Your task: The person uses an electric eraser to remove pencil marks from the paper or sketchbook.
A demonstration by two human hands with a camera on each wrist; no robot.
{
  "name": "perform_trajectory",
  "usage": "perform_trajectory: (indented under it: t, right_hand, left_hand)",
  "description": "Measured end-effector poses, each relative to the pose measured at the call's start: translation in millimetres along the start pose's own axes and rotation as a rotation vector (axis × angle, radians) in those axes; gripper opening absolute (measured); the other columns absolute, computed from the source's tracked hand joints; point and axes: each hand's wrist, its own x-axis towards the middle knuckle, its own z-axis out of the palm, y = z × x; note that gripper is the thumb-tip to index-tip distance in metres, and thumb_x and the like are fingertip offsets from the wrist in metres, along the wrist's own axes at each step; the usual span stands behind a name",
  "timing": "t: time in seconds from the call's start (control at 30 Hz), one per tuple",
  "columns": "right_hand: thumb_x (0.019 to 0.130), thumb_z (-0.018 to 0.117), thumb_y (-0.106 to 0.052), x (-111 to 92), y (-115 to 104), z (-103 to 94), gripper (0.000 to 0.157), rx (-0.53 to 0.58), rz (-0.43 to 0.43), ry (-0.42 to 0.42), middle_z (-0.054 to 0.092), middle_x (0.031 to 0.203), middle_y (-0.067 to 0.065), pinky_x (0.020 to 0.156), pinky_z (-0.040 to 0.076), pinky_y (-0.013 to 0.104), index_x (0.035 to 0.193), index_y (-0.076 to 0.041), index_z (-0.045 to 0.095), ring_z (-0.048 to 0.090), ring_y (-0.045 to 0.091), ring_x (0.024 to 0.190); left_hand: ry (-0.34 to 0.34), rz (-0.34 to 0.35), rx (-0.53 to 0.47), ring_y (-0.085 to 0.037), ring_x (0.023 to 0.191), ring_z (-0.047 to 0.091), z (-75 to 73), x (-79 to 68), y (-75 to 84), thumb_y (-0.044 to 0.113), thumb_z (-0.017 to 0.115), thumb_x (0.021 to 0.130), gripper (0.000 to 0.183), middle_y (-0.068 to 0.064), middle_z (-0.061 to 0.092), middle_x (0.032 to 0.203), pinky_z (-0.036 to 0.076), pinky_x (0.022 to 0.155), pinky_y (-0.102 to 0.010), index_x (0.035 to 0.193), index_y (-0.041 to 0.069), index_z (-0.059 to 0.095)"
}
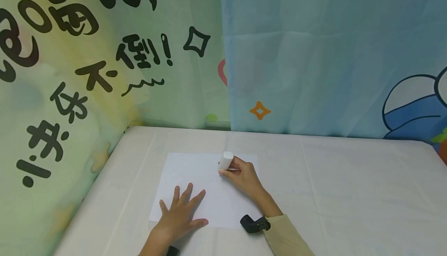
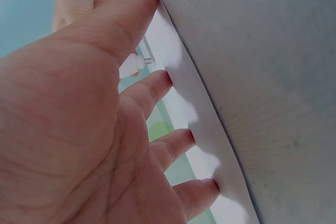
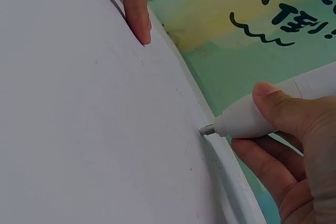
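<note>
A white sheet of paper (image 1: 190,166) lies on the white-covered table. My left hand (image 1: 179,214) rests on its lower left part with the fingers spread and straight. In my right hand (image 1: 246,176), thumb and fingers pinch a thick white pen-shaped tool, which looks like an electric eraser (image 1: 226,160). Its narrow metal tip (image 3: 208,129) points down at the paper's upper right part and appears to touch it. Small dark specks are scattered on the paper near the tip in the right wrist view. The left wrist view shows the left fingertips (image 2: 181,136) on the sheet.
The white tablecloth (image 1: 349,194) spreads to both sides of the paper. Behind the table hang a blue curtain (image 1: 314,54) and a green one (image 1: 188,93) with black lettering. A black wrist device (image 1: 255,224) sits at the right sleeve (image 1: 288,234).
</note>
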Motion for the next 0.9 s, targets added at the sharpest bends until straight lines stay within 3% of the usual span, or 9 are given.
perform_trajectory:
  t: [0.37,0.9]
  right_hand:
    - [0.08,0.076,0.005,-1.0,-1.4,1.7,0.028,0.007,-0.002,-0.032,0.07,0.098,0.029,0.075,0.059,0.033,0.104,0.012,0.063,0.07,0.041,0.09]
    - [0.08,0.075,0.005,-1.4,0.8,4.3,0.029,-0.005,-0.027,-0.016,0.07,0.099,0.029,0.075,0.059,0.033,0.105,0.012,0.062,0.07,0.041,0.092]
  left_hand:
    - [-0.001,-0.008,-0.011,-0.058,0.14,0.012,0.5,0.3,-0.2,0.053,0.067,0.085,0.077,-0.022,0.023,0.158,0.011,0.09,-0.087,0.149,0.02,0.04]
    - [-0.007,-0.008,-0.003,-0.059,0.14,0.012,2.4,2.0,-2.1,0.053,0.066,0.086,0.076,-0.022,0.023,0.158,0.012,0.09,-0.087,0.149,0.02,0.039]
